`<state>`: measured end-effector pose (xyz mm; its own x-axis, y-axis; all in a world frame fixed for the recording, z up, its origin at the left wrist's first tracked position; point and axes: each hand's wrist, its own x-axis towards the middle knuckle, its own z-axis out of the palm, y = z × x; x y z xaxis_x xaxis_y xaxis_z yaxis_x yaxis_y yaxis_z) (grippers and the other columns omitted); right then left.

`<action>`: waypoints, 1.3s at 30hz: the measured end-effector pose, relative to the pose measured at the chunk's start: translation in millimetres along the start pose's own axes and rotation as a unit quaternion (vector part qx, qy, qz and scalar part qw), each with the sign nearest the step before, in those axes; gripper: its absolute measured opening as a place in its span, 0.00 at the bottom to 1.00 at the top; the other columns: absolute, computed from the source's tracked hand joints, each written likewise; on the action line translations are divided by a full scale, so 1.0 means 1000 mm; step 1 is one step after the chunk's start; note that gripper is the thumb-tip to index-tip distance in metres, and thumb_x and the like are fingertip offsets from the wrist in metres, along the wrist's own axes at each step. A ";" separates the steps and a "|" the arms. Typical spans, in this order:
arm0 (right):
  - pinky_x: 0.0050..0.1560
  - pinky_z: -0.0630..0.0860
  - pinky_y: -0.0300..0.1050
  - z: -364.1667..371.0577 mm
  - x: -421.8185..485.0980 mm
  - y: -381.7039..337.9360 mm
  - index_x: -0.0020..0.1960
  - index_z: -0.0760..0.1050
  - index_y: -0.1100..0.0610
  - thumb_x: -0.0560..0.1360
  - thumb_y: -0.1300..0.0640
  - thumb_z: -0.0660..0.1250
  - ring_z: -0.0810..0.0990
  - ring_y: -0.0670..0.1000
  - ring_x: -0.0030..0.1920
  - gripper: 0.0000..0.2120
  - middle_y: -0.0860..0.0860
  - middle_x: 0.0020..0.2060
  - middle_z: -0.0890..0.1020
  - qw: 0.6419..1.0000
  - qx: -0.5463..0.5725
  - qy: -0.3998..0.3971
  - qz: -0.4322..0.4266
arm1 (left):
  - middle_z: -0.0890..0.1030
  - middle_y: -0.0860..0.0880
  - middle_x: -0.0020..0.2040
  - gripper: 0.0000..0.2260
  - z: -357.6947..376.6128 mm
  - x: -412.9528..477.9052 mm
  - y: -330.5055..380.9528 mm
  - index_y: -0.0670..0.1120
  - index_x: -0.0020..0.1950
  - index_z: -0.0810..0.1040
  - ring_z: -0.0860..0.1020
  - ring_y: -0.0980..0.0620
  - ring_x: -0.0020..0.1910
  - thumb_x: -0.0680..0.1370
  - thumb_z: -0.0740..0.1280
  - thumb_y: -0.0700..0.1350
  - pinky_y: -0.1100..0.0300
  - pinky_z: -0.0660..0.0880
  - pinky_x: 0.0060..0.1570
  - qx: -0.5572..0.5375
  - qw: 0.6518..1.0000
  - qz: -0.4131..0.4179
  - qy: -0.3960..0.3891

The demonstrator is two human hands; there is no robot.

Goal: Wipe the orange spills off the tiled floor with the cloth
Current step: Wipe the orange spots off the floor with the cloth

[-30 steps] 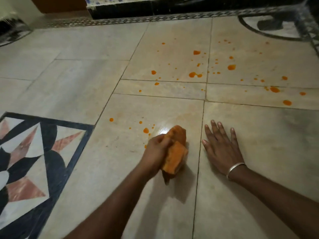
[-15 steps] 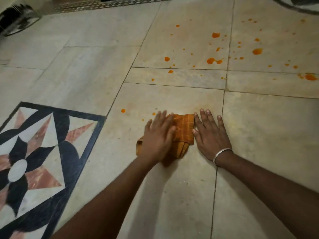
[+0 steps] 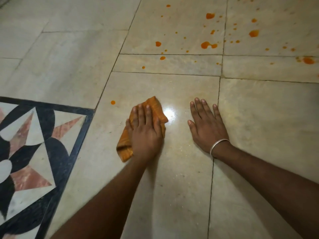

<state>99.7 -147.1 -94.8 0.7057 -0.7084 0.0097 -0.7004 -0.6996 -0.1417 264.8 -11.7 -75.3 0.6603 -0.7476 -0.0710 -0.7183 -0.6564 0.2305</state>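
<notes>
Orange cloth (image 3: 156, 106) lies on the tiled floor (image 3: 69, 62) under left hand (image 3: 146, 133), fingers (image 3: 140, 114) straight, pressing; right hand (image 3: 208, 130) splayed on bare tile. Risk: cloth, prob. saturated, smears spills (image 3: 206, 44) ahead; lone drop (image 3: 113, 102) just beside it gets missed.

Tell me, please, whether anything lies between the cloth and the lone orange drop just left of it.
Nothing visible does. The left hand presses the cloth flat, and only bare tile separates it from the orange drop. The right hand rests flat on the cloth's other side.
</notes>
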 end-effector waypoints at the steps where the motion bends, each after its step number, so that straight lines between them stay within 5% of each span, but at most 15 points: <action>1: 0.79 0.48 0.60 -0.001 -0.001 0.000 0.81 0.52 0.57 0.81 0.44 0.44 0.53 0.55 0.81 0.32 0.55 0.81 0.55 1.000 -0.001 0.000 0.003 | 0.42 0.49 0.86 0.30 0.001 -0.018 0.006 0.51 0.86 0.43 0.38 0.48 0.84 0.86 0.42 0.60 0.39 0.42 0.81 0.003 1.000 -0.020 0.000; 5: 0.79 0.50 0.61 0.000 0.000 0.000 0.81 0.52 0.58 0.81 0.45 0.45 0.54 0.56 0.80 0.31 0.56 0.81 0.56 1.000 -0.005 0.004 0.001 | 0.35 0.48 0.85 0.31 0.014 -0.048 0.041 0.50 0.85 0.38 0.33 0.48 0.83 0.84 0.38 0.61 0.41 0.37 0.81 0.022 0.999 0.020 -0.034; 11: 0.79 0.49 0.60 0.003 0.001 0.003 0.82 0.51 0.58 0.82 0.45 0.46 0.53 0.55 0.81 0.31 0.55 0.81 0.54 1.000 -0.011 0.009 -0.008 | 0.46 0.50 0.86 0.30 0.006 0.036 0.036 0.52 0.86 0.48 0.41 0.51 0.84 0.85 0.42 0.61 0.40 0.43 0.81 0.034 0.984 0.174 -0.032; 16: 0.79 0.49 0.60 0.003 0.001 0.002 0.81 0.53 0.57 0.82 0.44 0.46 0.54 0.55 0.80 0.31 0.55 0.81 0.56 1.000 -0.007 0.010 -0.002 | 0.45 0.49 0.86 0.30 -0.001 0.052 0.007 0.50 0.86 0.46 0.41 0.50 0.85 0.85 0.43 0.61 0.40 0.41 0.81 0.003 0.999 0.044 -0.003; 22: 0.78 0.52 0.62 0.000 -0.001 -0.001 0.81 0.53 0.58 0.81 0.45 0.46 0.55 0.56 0.80 0.31 0.56 0.80 0.57 1.000 -0.004 0.011 0.001 | 0.41 0.47 0.86 0.32 0.008 -0.030 0.016 0.48 0.85 0.41 0.38 0.47 0.84 0.84 0.38 0.62 0.39 0.40 0.81 -0.009 0.996 -0.089 0.009; 30: 0.79 0.49 0.61 0.004 0.000 0.003 0.82 0.51 0.58 0.82 0.45 0.45 0.53 0.55 0.81 0.31 0.56 0.81 0.54 1.000 -0.010 0.011 -0.012 | 0.45 0.49 0.86 0.31 0.008 0.029 0.041 0.51 0.86 0.48 0.41 0.51 0.84 0.84 0.40 0.62 0.41 0.44 0.81 0.024 0.988 0.151 -0.021; 39: 0.79 0.50 0.60 0.003 -0.001 0.003 0.81 0.54 0.57 0.81 0.45 0.45 0.55 0.55 0.80 0.31 0.55 0.80 0.57 1.000 0.014 0.004 0.001 | 0.41 0.46 0.86 0.33 -0.002 0.006 -0.011 0.48 0.85 0.41 0.38 0.46 0.84 0.85 0.41 0.63 0.38 0.41 0.81 -0.017 0.997 -0.078 0.010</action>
<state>96.8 -148.0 -98.0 0.7030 -0.7110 0.0182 -0.6986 -0.6951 -0.1696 277.3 -8.5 -76.0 0.7676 -0.6347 -0.0893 -0.5993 -0.7601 0.2512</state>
